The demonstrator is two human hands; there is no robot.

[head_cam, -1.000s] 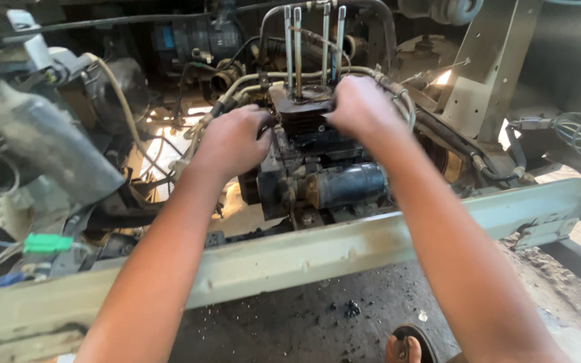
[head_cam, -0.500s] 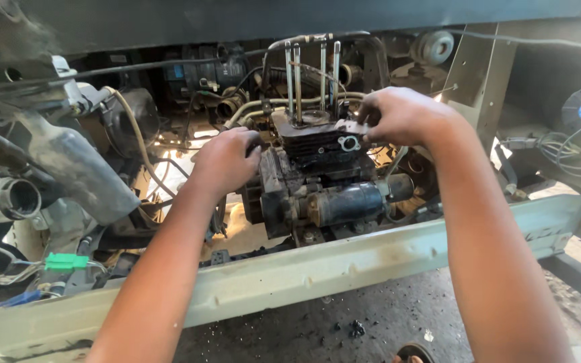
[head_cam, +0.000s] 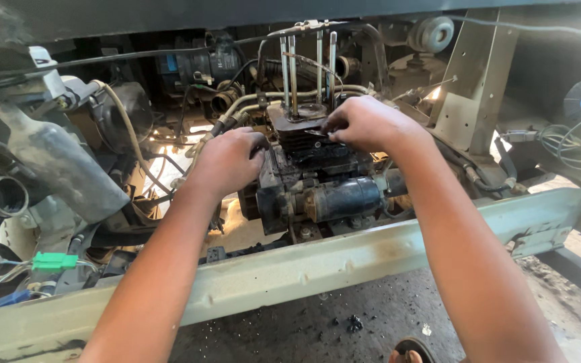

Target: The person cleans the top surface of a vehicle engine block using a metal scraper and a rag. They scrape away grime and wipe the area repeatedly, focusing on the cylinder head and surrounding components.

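Both hands are on a small, greasy engine block [head_cam: 307, 171] set in the open frame of a vehicle; the left hand [head_cam: 226, 161] lies curled against the block's left flank, knuckles up, its fingers wrapped round the dark, oily casting. The right hand [head_cam: 364, 122] rests on the finned, blackened top of the block, fingertips pinched together on something small at the rim; what exactly they pinch is too small to tell. Just beyond the right hand four bright steel studs [head_cam: 307, 64] stand upright, thin and smooth; below it a stubby, dull cylinder [head_cam: 344, 198] lies sideways, bolted to the block. Nearer than both wrists runs a pale, chipped metal beam [head_cam: 304, 269], flat and dusty. Well to the left of the left hand sit a rough grey hose [head_cam: 55, 168] and a green plastic plug [head_cam: 55, 261].
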